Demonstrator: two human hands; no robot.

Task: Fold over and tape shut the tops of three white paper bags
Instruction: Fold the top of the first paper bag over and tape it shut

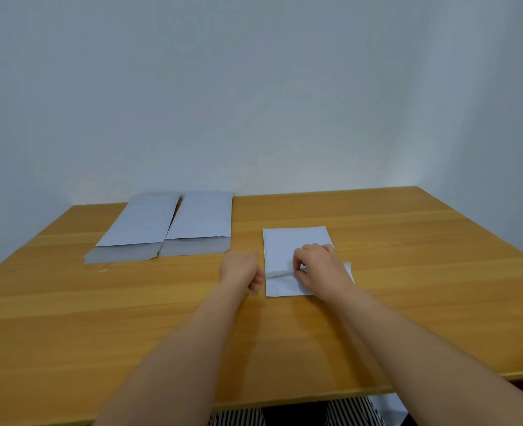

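Bench [407,302] mostly bare wood: whole right side, near edge and far right corner open for passing. Far left blocked low by two flat bags [168,226] lying side by side, edges touching or nearly so. Third bag [287,250] flat at centre-right, with right hand [321,269] on it and left hand [241,269] just beside its left edge. Open strip between it and the pair. Wall [254,103] closes off the far edge.
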